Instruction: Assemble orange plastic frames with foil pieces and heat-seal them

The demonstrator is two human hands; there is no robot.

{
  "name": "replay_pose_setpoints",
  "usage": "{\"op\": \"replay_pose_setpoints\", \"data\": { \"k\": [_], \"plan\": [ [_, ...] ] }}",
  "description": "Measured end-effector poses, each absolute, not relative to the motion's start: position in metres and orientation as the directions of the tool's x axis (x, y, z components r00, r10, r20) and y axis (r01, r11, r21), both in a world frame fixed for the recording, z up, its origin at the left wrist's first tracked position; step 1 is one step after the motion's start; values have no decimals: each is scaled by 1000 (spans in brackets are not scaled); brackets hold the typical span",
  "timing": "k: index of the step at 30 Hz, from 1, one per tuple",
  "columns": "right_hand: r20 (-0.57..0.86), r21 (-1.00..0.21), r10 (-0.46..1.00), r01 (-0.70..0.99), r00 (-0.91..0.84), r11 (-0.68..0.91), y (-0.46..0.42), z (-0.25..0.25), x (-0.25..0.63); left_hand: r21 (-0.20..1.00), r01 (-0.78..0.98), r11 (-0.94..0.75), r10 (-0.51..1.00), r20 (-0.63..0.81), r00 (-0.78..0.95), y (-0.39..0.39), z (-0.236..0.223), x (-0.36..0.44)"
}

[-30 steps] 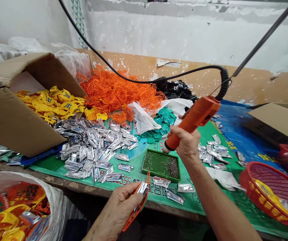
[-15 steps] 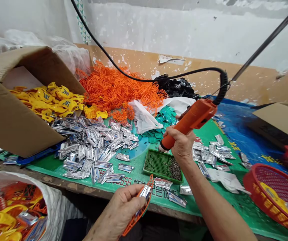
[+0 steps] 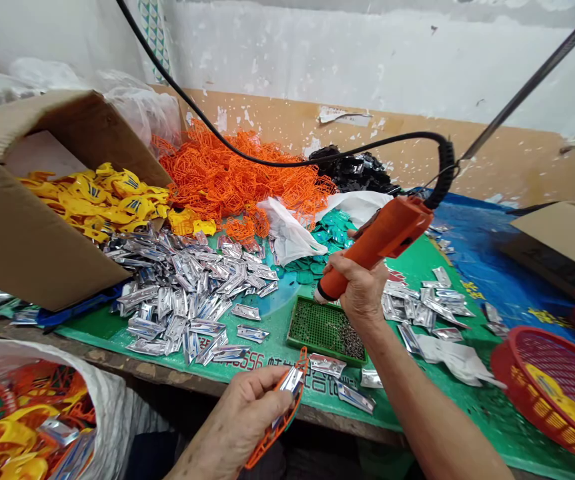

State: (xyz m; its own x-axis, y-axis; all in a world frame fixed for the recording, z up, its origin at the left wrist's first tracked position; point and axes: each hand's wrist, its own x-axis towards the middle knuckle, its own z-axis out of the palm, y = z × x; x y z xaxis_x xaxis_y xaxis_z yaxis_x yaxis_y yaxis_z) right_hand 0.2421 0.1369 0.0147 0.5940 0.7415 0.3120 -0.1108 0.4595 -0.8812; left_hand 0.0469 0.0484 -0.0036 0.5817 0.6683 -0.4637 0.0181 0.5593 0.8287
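Observation:
My right hand (image 3: 365, 293) is wrapped round an orange electric screwdriver (image 3: 380, 243), which hangs by its black cable and points down to the left. Its tip is just above a green perforated tray (image 3: 312, 330) with small dark screws (image 3: 350, 339) heaped at the right end. Near the table's front edge, my left hand (image 3: 247, 413) pinches an orange plastic frame (image 3: 267, 448) together with a shiny silver plate (image 3: 291, 381). Part of both pieces is hidden behind my fingers. Several loose silver plates (image 3: 355, 397) lie just beyond this hand.
A heap of silver plates (image 3: 187, 287) spreads before a tipped cardboard box (image 3: 27, 233) of yellow parts (image 3: 112, 193). Orange frames (image 3: 237, 167), green pieces (image 3: 335, 230) and black parts (image 3: 362, 173) are piled behind. A red basket (image 3: 507, 373) stands right; a white sack (image 3: 112, 413) front left.
The view has shifted very slightly. Both hands keep their grips and stay in nearly the same places, with the screwdriver still over the tray.

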Motion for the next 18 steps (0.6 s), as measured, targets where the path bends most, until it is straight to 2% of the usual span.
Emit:
{"op": "replay_pose_setpoints", "data": {
  "k": [18],
  "plan": [
    [315, -892, 759, -95, 570, 442, 136, 9, 243, 846, 43, 531, 673, -452, 586, 49, -1, 49]
  ]
}}
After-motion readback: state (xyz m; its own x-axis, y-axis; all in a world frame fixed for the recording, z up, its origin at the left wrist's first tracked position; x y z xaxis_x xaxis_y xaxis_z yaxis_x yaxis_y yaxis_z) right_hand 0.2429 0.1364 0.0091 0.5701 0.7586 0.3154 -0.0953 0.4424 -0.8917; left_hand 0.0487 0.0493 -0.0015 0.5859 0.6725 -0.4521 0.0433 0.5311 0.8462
